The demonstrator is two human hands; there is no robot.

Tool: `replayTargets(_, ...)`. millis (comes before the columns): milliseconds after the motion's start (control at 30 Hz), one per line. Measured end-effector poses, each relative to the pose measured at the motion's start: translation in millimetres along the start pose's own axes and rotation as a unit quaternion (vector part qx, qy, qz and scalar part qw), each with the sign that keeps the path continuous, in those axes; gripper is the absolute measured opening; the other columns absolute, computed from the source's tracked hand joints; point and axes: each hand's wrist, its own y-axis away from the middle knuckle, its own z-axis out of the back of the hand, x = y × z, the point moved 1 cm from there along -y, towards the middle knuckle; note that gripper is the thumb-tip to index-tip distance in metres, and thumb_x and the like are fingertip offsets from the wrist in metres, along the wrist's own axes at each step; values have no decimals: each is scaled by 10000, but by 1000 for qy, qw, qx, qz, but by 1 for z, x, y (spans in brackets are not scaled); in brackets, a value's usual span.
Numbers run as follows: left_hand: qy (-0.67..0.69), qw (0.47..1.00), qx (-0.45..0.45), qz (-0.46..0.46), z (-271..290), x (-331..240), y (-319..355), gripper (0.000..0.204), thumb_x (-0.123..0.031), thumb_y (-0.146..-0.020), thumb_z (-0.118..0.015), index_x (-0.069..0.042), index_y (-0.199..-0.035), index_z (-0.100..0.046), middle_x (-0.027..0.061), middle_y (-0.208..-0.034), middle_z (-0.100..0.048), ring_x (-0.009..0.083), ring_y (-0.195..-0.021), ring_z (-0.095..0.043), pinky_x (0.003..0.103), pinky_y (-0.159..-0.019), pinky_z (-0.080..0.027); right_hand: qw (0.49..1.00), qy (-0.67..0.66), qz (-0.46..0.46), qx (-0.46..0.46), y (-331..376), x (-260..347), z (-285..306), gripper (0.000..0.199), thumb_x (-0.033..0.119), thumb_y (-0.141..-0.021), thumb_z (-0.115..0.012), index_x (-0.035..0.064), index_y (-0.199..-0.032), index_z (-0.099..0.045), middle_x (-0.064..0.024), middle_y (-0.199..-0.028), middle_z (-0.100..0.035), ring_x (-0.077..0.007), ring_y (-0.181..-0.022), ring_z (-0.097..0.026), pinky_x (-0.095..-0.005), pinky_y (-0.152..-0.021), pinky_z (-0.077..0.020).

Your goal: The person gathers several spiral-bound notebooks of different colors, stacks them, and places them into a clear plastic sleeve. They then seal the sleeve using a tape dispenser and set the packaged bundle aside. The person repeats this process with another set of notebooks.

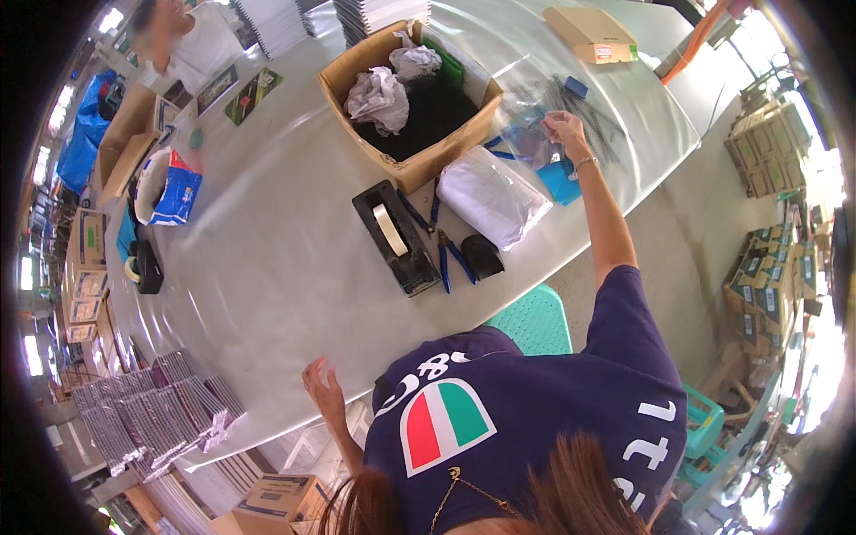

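My right hand reaches out over the far right of the table, its fingers closed at a piece of clear plastic. Dark, thin spiral coils lie just beyond it, with a small blue block on top. Under my right wrist is a flat blue piece. Near the table's front edge my left hand hangs with fingers apart, holding nothing. A white wrapped bundle lies between me and the open cardboard box, which holds crumpled paper and a black mass.
A black tape dispenser stands mid-table beside blue-handled pliers. A closed carton sits far right. Stacked spiral-bound items are at left. A green stool touches the front edge. Across the table is another person.
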Motion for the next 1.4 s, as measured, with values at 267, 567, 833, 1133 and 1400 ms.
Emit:
replayTargets(267,-77,996,-35,14,-11,-11,4,308,-102,-834,-626,-86,-1138,-579,107,-1103,-569,295,-1121,-494,444,-1013,-329,882,427,130,-151,-20,8,-21,447,275,-779,-753,58,-1148,-621,-171,-1145,-612,-335,-1026,-578,-455,-876,-466)
replayTargets(567,-109,992,-51,40,-18,13,-6,231,-115,-866,-628,-67,-1089,-596,84,-1031,-598,259,-1004,-542,413,-939,-375,855,435,162,232,134,61,-64,602,409,-826,-711,111,-1316,-525,-192,-1351,-502,-345,-1276,-442,-432,-1086,-316)
replayTargets(833,164,983,25,-75,-19,-148,-64,130,-34,-900,-598,-19,-1021,-642,99,-1005,-622,217,-913,-613,323,-830,-490,912,385,142,17,181,45,-44,521,365,-855,-689,106,-1284,-546,-220,-1253,-570,-364,-1183,-536,-436,-957,-433)
replayTargets(1133,545,774,324,-5,-101,-294,-121,352,-141,-968,-563,-23,-1290,-483,34,-1058,-550,124,-949,-576,255,-877,-460,924,268,211,171,316,0,-130,248,35,-846,-580,60,-1090,-620,-139,-1002,-589,-327,-970,-585,-400,-811,-478)
replayTargets(1400,438,810,331,206,-217,-315,-158,1189,-518,-687,-818,-112,-1497,-47,125,-1348,-407,230,-1216,-424,476,-994,-334,766,580,269,63,311,-50,-190,559,57,-618,-699,6,-1148,-528,-144,-1112,-492,-283,-1001,-426,-375,-828,-334)
